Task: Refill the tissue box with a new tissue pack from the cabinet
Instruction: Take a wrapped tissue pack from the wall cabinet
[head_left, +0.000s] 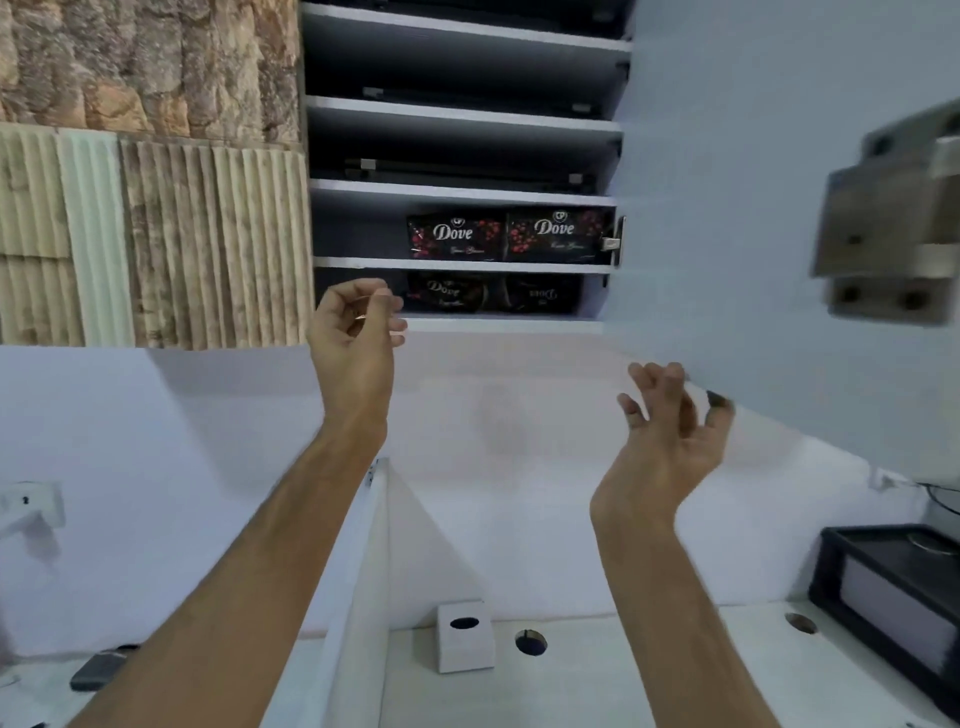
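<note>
The wall cabinet (462, 192) stands open above the desk, its door (779, 182) swung out to the right. Black Dove tissue packs lie on two shelves: two side by side on the upper one (506, 234), two more on the lowest shelf (493, 293). My left hand (356, 332) is raised at the lowest shelf's left end, fingers loosely curled, holding nothing. My right hand (670, 431) is up beneath the door's lower edge, fingers spread and blurred, empty. A small white tissue box (465, 644) with an oval slot stands on the desk below.
A white divider panel (384, 545) rises from the desk between my arms. A black box (893, 587) sits at the right on the desk. A dark phone (98, 670) lies at the left. Stone cladding (145, 171) covers the wall left of the cabinet. A door hinge (893, 223) looms blurred at the right.
</note>
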